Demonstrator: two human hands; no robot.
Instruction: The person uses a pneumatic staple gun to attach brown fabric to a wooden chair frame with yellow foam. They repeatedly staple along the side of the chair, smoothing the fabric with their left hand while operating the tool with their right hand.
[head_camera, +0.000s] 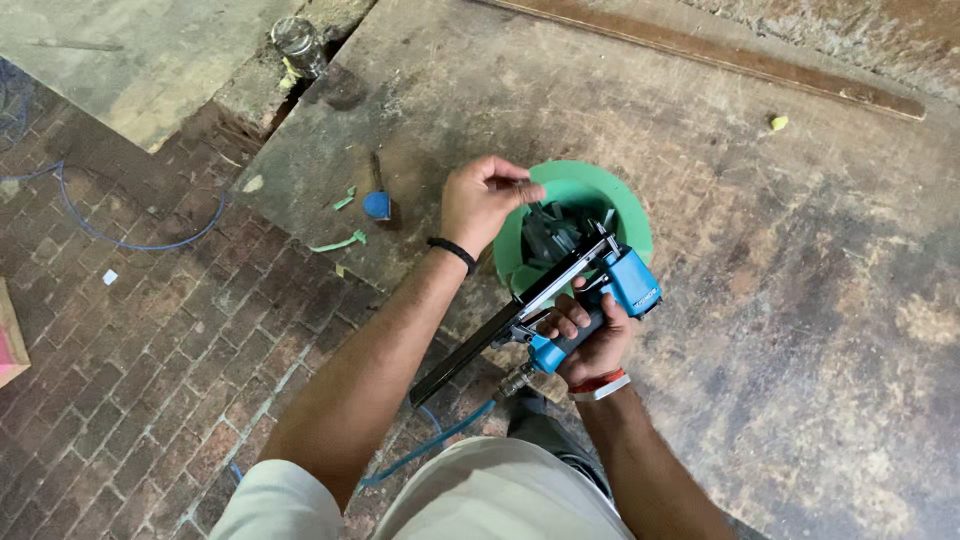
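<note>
My right hand (588, 340) grips the handle of a blue pneumatic staple gun (625, 280) with a long black magazine (470, 350) that points down-left. Its nose rests on a dark part inside a round green disc (585, 190) that lies on a worn board. My left hand (485, 200) reaches over the disc's left edge, fingers pinched on something small at the rim; what it pinches is too small to tell. A black band sits on my left wrist, a red and white band on my right.
A blue air hose (430, 445) trails from the gun toward my legs. A small blue-handled tool (376, 203) and green scraps (340, 243) lie left of the disc. A glass jar (298, 45) stands at the top. A long wooden strip (720, 55) lies top right. Brick floor (150, 350) at left.
</note>
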